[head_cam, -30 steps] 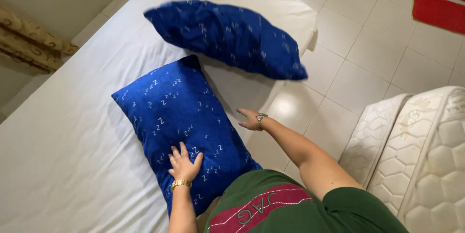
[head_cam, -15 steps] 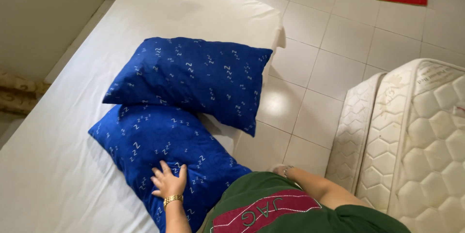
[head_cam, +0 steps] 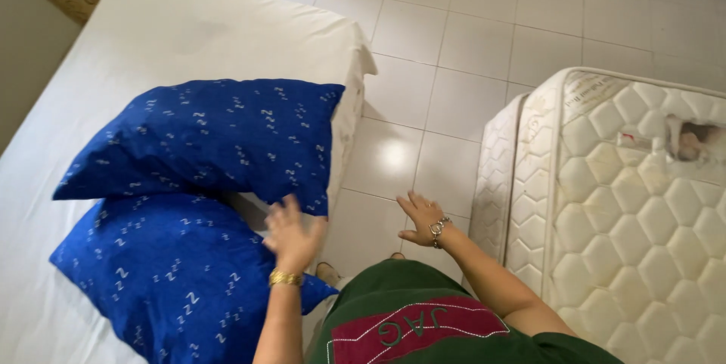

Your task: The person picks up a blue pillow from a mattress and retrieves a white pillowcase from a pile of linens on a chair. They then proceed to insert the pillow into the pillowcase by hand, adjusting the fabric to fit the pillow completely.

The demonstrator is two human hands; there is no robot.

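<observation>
Two blue pillows are seen on the white bed: the upper pillow overlaps the lower pillow. The left hand, blurred, fingers spread, is held at the upper pillow's near corner, contact uncertain. The right hand is open, empty, over the tiled floor, beside the quilted mattress.

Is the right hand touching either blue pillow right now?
No, the right hand is spread open over the tiled floor, apart from both pillows, while the left hand reaches at the upper blue pillow.
</observation>
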